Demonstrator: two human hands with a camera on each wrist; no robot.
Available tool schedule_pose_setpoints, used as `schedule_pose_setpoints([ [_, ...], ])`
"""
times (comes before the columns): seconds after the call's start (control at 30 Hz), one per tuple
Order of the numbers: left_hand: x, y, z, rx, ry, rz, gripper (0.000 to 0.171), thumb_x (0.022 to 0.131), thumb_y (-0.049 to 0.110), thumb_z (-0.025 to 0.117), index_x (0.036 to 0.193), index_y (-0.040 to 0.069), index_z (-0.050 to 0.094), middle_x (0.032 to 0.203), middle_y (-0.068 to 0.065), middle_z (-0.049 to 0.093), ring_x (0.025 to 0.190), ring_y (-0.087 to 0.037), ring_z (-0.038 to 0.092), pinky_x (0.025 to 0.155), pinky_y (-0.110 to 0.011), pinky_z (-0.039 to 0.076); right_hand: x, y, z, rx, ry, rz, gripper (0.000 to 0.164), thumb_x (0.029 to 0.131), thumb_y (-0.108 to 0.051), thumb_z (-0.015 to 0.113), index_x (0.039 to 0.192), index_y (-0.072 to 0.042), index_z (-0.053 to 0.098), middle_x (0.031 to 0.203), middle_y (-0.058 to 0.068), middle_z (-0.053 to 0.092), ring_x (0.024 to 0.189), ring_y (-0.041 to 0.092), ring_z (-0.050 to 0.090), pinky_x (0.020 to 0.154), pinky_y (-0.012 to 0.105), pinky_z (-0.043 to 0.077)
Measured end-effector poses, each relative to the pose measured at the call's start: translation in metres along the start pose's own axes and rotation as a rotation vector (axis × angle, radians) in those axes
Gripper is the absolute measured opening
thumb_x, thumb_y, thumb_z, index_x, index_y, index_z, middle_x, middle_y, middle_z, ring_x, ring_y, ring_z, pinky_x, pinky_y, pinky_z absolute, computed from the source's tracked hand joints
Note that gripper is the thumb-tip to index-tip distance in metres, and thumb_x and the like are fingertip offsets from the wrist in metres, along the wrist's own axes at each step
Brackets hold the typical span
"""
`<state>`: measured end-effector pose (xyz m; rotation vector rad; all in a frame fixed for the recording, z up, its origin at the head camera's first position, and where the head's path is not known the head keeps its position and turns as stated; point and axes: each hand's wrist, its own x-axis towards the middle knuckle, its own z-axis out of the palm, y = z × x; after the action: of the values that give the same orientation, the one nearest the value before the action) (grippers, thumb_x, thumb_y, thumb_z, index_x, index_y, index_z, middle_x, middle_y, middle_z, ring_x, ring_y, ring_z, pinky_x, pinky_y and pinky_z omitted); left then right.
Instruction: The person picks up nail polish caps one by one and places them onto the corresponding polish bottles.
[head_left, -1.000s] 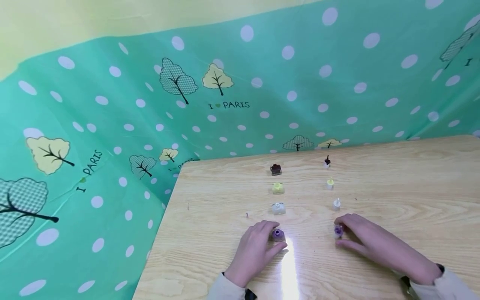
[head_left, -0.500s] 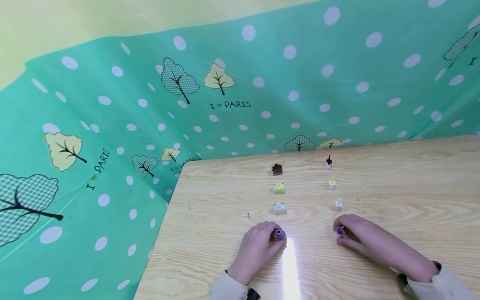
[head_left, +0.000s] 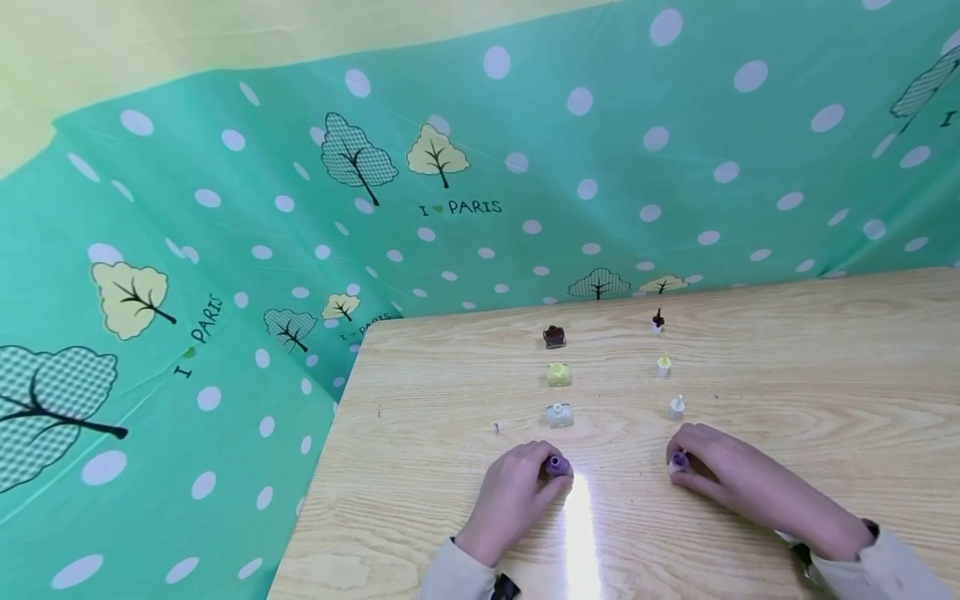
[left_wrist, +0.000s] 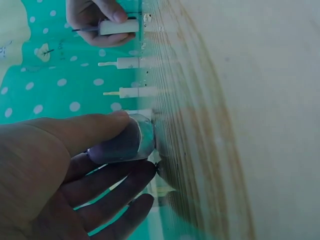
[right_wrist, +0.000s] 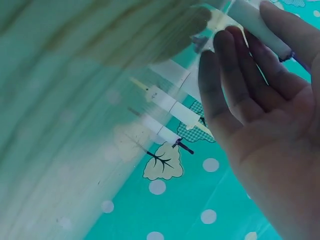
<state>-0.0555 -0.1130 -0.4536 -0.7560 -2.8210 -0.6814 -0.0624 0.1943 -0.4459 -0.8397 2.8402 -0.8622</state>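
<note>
The left grip (head_left: 511, 493) has its thumb and fingers closed around a purple bottle (head_left: 558, 466), pinching it from two sides; the bottle stands between thumb and fingertips, its base at the wooden surface (head_left: 405, 483) and its open neck facing up. The right grip (head_left: 722, 468) pinches a purple-stemmed cap (head_left: 678, 462) between thumb and fingers, the white body low at the surface and the stem pointing up. The two grips are well apart, roughly level with each other.

Beyond the purple bottle, three more bottles stand in a line leading away from the person: a pale bottle (head_left: 559, 415) nearest, then a yellow bottle (head_left: 558, 375), then a black bottle (head_left: 554, 337) near the far edge. The colours show through their walls, but how full they are cannot be told. Beyond the right grip, a matching line of upturned caps stands: a white cap (head_left: 677, 407), a yellow-stemmed cap (head_left: 663, 367) and a dark-stemmed cap (head_left: 657, 323). A dotted green cloth (head_left: 465, 250) hangs behind the surface.
</note>
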Motion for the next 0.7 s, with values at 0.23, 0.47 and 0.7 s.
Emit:
schedule_pose_setpoints([
  [0.23, 0.0010, 0.0009, -0.0007, -0.060, -0.007, -0.028, 0.019, 0.084, 0.024, 0.079, 0.097, 0.015, 0.068, 0.090, 0.009, 0.068, 0.080, 0.000, 0.061, 0.073, -0.013, 0.052, 0.0003, -0.0013, -0.0026, -0.004, 0.024, 0.024, 0.012, 0.091, -0.022, 0.072, 0.092, -0.027, 0.062, 0.086, -0.020, 0.055, 0.077, -0.006, 0.047, 0.064, 0.022, 0.048],
  [0.47, 0.0026, 0.0001, -0.0012, -0.160, -0.016, -0.086, 0.020, 0.083, 0.020, 0.080, 0.098, 0.013, 0.068, 0.091, 0.007, 0.067, 0.079, 0.001, 0.059, 0.071, -0.012, 0.051, 0.0014, -0.0012, -0.0038, 0.020, 0.025, 0.011, 0.016, 0.088, -0.017, 0.075, 0.090, -0.027, 0.061, 0.082, -0.021, 0.056, 0.074, -0.007, 0.048, 0.062, 0.023, 0.049],
  [0.7, 0.0021, -0.0006, -0.0005, -0.181, -0.010, -0.062, 0.019, 0.083, 0.018, 0.080, 0.097, 0.013, 0.068, 0.092, 0.008, 0.066, 0.082, 0.002, 0.058, 0.073, -0.012, 0.052, 0.0014, -0.0021, -0.0036, 0.001, 0.056, 0.001, 0.016, 0.086, -0.017, 0.077, 0.091, -0.025, 0.064, 0.083, -0.022, 0.059, 0.076, -0.008, 0.052, 0.063, 0.023, 0.052],
])
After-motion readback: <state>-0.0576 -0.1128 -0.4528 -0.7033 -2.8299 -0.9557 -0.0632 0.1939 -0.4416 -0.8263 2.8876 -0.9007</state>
